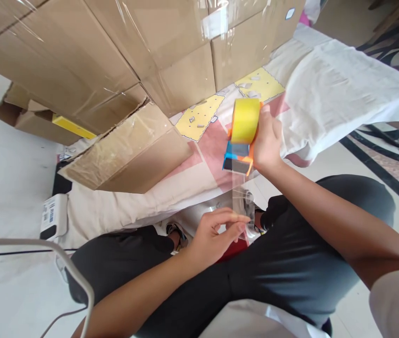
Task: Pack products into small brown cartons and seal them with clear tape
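My right hand [268,138] is closed around an orange and blue tape dispenser [238,157] that carries a yellow roll of tape [245,120]. From the dispenser a clear strip of packing tape [238,195] hangs down, stretched toward my left hand [213,239]. The left thumb and fingers pinch the strip's lower end, above my lap. Ahead of both hands stands a taped stack of cardboard boxes [174,37]. A cardboard box [129,150] with rough, taped edges leans out at the stack's lower left.
A patterned cloth [216,155] with scraps covers the low surface under the boxes. White cloth [347,84] drapes at the right. An open carton [41,122] with a yellow item sits at the left. A white device [54,216] and a grey cable [62,256] are at the left edge.
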A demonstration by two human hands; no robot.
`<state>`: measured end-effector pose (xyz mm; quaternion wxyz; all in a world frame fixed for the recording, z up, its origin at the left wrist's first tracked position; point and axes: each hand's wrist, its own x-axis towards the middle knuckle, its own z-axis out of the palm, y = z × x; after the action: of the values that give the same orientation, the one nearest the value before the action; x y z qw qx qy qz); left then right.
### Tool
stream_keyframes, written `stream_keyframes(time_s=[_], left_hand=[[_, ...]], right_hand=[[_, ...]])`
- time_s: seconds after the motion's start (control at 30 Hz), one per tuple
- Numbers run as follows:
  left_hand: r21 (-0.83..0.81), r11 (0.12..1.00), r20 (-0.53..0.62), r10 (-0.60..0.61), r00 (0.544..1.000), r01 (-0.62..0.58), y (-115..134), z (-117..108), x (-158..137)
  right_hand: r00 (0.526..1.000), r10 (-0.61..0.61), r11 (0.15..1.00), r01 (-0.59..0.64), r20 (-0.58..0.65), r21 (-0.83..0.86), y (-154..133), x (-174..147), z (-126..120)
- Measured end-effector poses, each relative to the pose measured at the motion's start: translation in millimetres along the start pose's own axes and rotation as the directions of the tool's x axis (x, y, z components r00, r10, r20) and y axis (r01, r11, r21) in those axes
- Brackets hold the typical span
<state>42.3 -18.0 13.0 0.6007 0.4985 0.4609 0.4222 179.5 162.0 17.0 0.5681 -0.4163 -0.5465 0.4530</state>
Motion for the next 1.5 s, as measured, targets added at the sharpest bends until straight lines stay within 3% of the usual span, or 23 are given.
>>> stream_keyframes(time_s=[0.1,0.2,0.3,0.53,0.83,1.23,1.5], left_hand=[[0.033,0.998,0.018,-0.057,0.998,0.056,-9,-2,-1],[0.053,0.996,-0.012,-0.076,0.997,0.077,-18,-4,2],[0.042,0.990,-0.024,-0.131,0.991,0.131,-22,-5,5],[0.055,0.963,-0.086,-0.260,0.962,0.265,-17,-6,9],[-0.050,0.921,-0.120,-0.390,0.913,0.387,-39,-4,11],[-0.023,0.927,-0.065,-0.374,0.925,0.374,-25,-6,11],[-0.026,0.926,-0.079,-0.378,0.922,0.378,-35,-9,10]], right_hand=[[0.987,0.074,0.947,-0.025,-0.143,0.320,3,10,1],[0.990,0.134,0.896,-0.099,-0.051,0.434,7,10,0],[0.991,0.133,0.903,-0.125,0.008,0.410,9,6,-3],[0.983,0.182,0.911,-0.156,-0.033,0.381,17,5,-13],[0.987,0.158,0.945,-0.163,0.039,0.285,27,-1,-11],[0.993,0.102,0.981,-0.110,0.058,0.159,30,-2,-15],[0.992,0.121,0.981,-0.126,0.043,0.147,32,-2,-15]])
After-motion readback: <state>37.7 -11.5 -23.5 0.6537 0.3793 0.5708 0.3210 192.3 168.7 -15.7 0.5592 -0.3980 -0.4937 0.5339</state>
